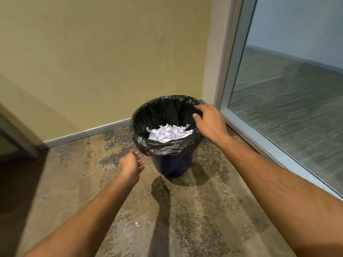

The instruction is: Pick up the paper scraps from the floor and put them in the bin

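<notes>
Over the lined bin (165, 127), already holding scraps, the right hand (209, 121) hovers loose and empty; left hand (130, 165) likewise. Stoop next for the lone floor scrap (137, 223), pinching it.

Looked like an office corridor corner: speckled carpet (194, 210), frosted glass partition (289, 101), metal skirting (83, 133), lined bin (167, 145).
</notes>
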